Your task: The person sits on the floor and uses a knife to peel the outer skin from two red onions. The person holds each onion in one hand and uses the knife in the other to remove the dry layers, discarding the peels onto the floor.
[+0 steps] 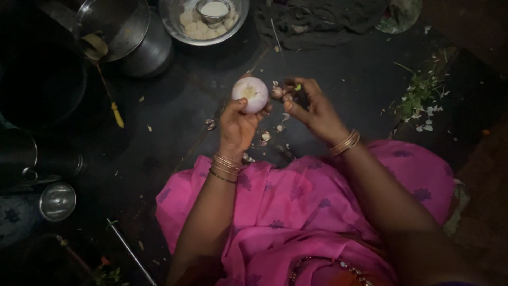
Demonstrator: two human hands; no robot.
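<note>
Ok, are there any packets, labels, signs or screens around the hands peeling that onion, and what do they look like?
None in view: no packet, label, sign or screen.
Left hand: holds a round, pale peeled onion.
Right hand: pinches a small scrap of peel.
Steel bowl, top centre: round, shiny, pale chunks inside.
Steel pots, top left: round, unmarked.

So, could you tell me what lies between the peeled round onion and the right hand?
In the head view, a small piece of onion skin, pinched by the right hand, sits beside the peeled round onion.
</note>
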